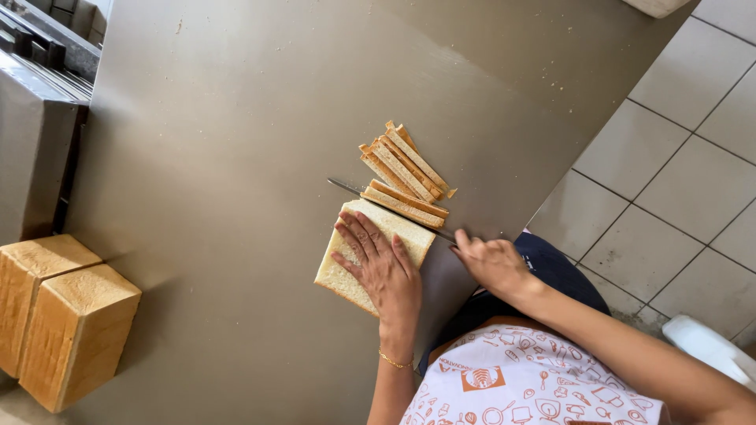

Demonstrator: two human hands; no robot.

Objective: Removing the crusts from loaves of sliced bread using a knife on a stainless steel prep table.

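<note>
Left hand [382,264] flat, fingers spread, pressing bread stack [356,264] on steel table [236,118]; right hand [492,264] clenched on knife [370,197] handle, blade along stack's far edge; cut crusts [405,177] just beyond blade; two loaves [59,315] well apart.

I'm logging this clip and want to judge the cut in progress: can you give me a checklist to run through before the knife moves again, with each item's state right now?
1. Left hand flat on the stack of bread slices, pinning it: ok.
2. Left fingertips back from the blade line: not ok, they lie close to the knife.
3. Right hand closed on the knife handle: ok; the handle itself is hidden.
4. Blade lined up along the stack's crust edge: ok.
5. Cut crust strips lying beyond the blade, off the stack: ok.
6. Blade sharpness: cannot tell.
</note>
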